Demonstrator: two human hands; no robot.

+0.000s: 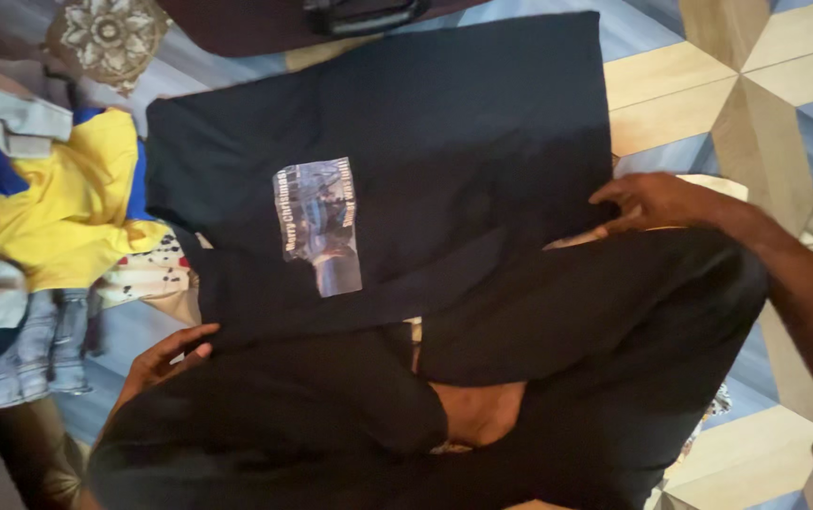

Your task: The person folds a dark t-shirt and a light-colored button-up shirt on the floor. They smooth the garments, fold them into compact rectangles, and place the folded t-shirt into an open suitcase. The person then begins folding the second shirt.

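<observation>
Item: black T-shirt [425, 142] with a rectangular printed panel [319, 227], lay spread flat on the patterned tile floor [775, 104].

Right hand [647, 200]: fingers pinched on the shirt's edge nearest the person's crossed legs [576, 321].

Left hand [162, 357]: fingers curled onto the shirt's opposite lower corner.

Adjacent: loose heap of clothes [19, 236] just beside the shirt, holding a yellow-and-blue garment [66, 208], jeans [42, 345] and pale pieces. No container was visible.

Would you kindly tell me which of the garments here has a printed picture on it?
The dark T-shirt spread flat between both hands: it bears a rectangular print mid-chest. The yellow and blue garment and the jeans at the side show none.
</observation>
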